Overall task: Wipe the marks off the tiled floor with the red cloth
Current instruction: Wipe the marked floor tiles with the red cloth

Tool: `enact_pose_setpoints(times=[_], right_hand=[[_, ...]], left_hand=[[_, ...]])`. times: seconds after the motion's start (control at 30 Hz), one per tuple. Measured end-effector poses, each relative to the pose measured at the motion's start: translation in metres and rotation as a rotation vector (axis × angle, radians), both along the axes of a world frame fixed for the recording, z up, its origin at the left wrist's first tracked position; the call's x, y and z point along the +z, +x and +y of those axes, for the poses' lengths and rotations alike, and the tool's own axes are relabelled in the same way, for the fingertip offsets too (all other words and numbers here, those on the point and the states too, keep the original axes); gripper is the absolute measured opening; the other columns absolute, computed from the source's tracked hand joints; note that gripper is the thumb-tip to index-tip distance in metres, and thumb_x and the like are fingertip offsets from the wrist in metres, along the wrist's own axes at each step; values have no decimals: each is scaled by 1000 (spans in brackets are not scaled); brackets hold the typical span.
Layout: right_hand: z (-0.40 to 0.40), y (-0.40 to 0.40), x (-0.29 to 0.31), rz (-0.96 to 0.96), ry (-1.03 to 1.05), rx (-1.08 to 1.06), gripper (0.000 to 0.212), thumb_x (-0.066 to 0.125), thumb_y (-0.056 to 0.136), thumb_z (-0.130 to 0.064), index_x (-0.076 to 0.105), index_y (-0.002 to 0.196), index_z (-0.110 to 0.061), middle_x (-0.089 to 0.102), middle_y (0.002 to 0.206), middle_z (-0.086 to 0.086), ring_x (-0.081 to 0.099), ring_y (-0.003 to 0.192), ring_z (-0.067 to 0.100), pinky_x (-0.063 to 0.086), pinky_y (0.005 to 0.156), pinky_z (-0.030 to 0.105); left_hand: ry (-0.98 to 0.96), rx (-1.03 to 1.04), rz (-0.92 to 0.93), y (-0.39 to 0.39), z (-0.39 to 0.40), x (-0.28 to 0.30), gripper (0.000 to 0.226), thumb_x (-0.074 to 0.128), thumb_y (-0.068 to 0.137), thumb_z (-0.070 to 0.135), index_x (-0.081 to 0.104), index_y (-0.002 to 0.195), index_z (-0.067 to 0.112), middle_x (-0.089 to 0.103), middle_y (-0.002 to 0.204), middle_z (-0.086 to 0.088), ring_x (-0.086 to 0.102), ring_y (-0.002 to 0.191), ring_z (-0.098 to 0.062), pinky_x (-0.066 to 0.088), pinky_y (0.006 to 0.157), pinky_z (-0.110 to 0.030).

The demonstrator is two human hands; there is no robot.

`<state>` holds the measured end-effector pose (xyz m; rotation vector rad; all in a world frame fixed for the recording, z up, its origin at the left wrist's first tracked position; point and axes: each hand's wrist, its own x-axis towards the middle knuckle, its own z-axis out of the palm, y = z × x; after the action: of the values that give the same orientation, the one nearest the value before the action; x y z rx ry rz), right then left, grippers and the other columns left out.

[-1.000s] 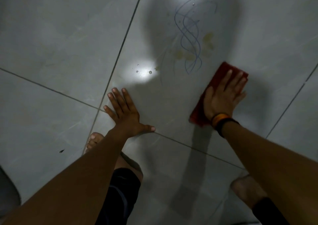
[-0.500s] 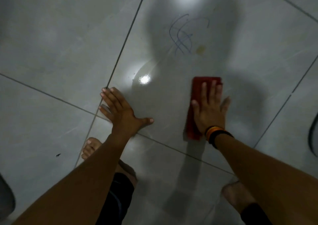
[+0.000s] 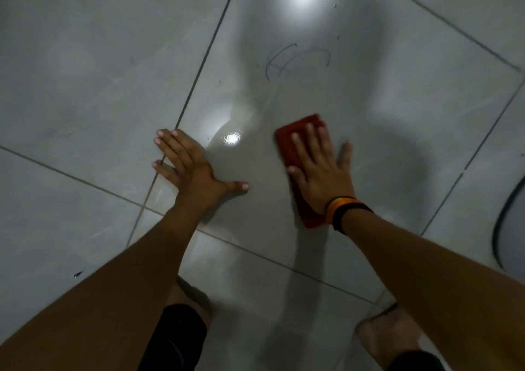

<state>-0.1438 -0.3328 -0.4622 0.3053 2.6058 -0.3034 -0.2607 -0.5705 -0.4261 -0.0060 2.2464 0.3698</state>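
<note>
The right hand, fingers spread and palm flat, presses the folded red cloth onto the tiled floor. The left hand, also splayed flat, grips nothing and braces just beside a grout line. Faint pen marks lie on the same tile, well beyond the cloth. The stroke is best driven forward under even palm pressure until the cloth covers the marks, with weight carried on the bracing hand.

Bare forearms; orange and black wristbands, dark shorts.
</note>
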Motion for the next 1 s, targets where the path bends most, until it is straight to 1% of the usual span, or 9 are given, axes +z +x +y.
enact_pose_setpoints(times=[0.13,0.23,0.33,0.43,0.5,0.63,0.73,0.8,1.0], right_hand=[[55,-45,-2,-29,65,-579,69,23,106,-54,-3,165,-28,-13,173,6,-14,159,29,-2,118,75],[52,-128,-17,124,84,-695,70,22,105,-54,2,165,-25,-8,173,10,-10,159,34,0,120,71],[18,-167,-22,171,104,-413,69,21,104,-53,6,165,-25,-2,173,13,-4,159,37,-1,122,70],[0,-130,-5,143,9,158,66,24,106,-51,6,165,-27,-3,173,12,-4,160,35,0,121,71],[12,-82,2,43,-25,262,66,25,106,-53,2,164,-32,-7,174,5,-9,160,28,2,121,72],[71,-59,0,-47,86,-307,66,25,107,-52,-2,164,-32,-11,173,2,-11,160,25,-4,120,73],[96,-137,-12,98,109,-669,68,25,106,-52,0,165,-28,-9,173,7,-10,160,30,1,119,73],[94,-196,-18,158,76,-750,70,23,105,-54,0,165,-27,-11,173,8,-12,159,32,-1,120,71],[77,-196,-4,86,14,44,68,25,106,-55,2,165,-31,-9,173,5,-11,160,30,-6,120,69]], left_hand=[[-27,11,-31,-13,21,-14,195,85,27,85,-29,154,-8,-35,162,-33,-34,151,-51,-23,112,-70],[-2,-8,-38,-10,12,-24,195,80,24,90,-32,153,-3,-37,162,-30,-38,149,-49,-41,98,-59],[22,-59,-35,-11,9,-24,194,76,23,92,-36,152,1,-42,160,-25,-51,138,-41,-50,87,-48],[5,-42,-78,-14,13,-16,195,82,26,89,-38,151,1,-44,160,-26,-47,143,-46,-41,95,-59],[-2,-32,-98,-15,15,-11,195,86,27,85,-38,152,1,-44,159,-27,-42,146,-50,-32,104,-69],[-4,-15,-76,-14,17,-9,194,89,28,82,-38,152,1,-43,160,-27,-40,148,-50,-23,109,-74],[11,-19,-74,-12,13,-16,194,88,29,82,-40,151,3,-45,159,-25,-42,147,-49,-27,107,-69],[17,-27,-69,-11,10,-21,194,87,28,84,-41,151,4,-48,158,-23,-44,146,-48,-29,105,-67],[25,-33,-73,-10,13,-15,194,86,29,84,-42,150,4,-49,157,-23,-45,145,-48,-25,109,-74]])
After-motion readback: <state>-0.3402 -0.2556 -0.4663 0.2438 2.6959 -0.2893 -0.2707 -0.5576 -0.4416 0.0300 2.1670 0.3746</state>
